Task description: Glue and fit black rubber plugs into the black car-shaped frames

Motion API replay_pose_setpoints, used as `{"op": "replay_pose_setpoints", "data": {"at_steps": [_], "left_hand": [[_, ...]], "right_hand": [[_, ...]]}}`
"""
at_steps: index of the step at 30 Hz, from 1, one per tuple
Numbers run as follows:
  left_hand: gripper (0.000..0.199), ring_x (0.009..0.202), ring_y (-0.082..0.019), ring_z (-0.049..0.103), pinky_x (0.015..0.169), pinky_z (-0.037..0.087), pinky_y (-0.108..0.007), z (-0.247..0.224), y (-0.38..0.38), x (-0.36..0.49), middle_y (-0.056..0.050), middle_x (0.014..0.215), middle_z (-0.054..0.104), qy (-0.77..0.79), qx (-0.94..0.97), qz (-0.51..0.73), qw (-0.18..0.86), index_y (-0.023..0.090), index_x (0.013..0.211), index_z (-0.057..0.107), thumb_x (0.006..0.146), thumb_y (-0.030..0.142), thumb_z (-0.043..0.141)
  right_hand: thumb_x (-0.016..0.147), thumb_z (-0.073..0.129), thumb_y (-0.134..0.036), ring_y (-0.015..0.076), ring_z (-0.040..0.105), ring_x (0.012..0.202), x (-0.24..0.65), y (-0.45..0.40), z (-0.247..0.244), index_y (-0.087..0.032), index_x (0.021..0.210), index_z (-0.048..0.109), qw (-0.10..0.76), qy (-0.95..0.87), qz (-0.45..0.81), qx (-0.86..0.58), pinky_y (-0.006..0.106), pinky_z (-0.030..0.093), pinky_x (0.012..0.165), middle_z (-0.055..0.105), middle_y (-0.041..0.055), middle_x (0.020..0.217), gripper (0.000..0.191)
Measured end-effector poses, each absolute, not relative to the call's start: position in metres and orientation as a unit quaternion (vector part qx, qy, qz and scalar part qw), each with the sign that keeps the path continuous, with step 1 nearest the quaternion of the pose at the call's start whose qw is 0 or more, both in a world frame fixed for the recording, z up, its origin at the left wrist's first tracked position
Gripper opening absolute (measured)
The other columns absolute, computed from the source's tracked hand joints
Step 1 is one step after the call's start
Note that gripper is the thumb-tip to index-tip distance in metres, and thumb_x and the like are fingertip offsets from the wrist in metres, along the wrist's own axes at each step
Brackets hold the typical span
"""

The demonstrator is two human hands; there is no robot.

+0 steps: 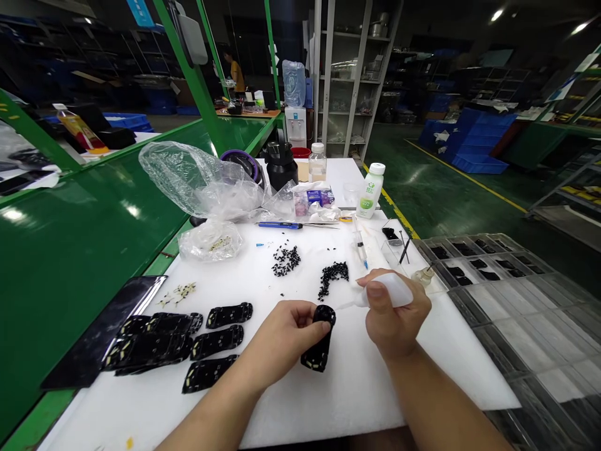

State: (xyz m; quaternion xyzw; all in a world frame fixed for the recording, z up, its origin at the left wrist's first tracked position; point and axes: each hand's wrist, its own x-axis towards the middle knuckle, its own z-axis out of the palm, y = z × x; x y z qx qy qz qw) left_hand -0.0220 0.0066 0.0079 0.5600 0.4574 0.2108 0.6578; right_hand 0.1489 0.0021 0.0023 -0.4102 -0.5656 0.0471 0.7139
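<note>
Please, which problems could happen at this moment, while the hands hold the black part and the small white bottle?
1. The right hand aims the white squeeze bottle at the black part, held above the mat by the left hand; too much liquid might drip onto the white foam mat.
2. The loose pile of small black pieces lies close by; a forearm could probably scatter it.

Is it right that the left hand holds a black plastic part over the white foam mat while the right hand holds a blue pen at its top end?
Not quite. In the head view the right hand holds a small white squeeze bottle, not a blue pen. The left hand does hold the black plastic part over the white foam mat.
</note>
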Motion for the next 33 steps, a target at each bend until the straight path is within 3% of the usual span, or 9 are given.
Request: {"op": "replay_pose_setpoints", "data": {"at_steps": [29,33], "left_hand": [[0.027,0.054,-0.010,0.039,0.051,0.031,-0.023,0.0104,0.0075,-0.0222,0.005,0.057,0.042,0.462,0.556,0.204,0.660,0.016,0.065,0.053,0.074,0.038,0.065],[0.024,0.054,-0.010,0.039,0.051,0.031,-0.024,0.0082,0.0074,-0.0207,0.005,0.057,0.042,0.464,0.587,0.203,0.631,0.017,0.064,0.052,0.075,0.036,0.063]], "right_hand": [[0.085,0.066,-0.031,0.0159,0.060,0.053,0.1504,0.0023,0.0018,-0.020,0.066,0.067,0.720,-0.562,0.072,-0.401,0.026,0.043,0.047,0.061,-0.0006,0.058,0.022],[0.086,0.064,-0.045,0.0166,0.058,0.054,0.1542,0.0071,-0.0036,-0.017,0.074,0.070,0.778,-0.466,0.103,-0.409,0.029,0.045,0.050,0.062,0.0024,0.062,0.031]]}}
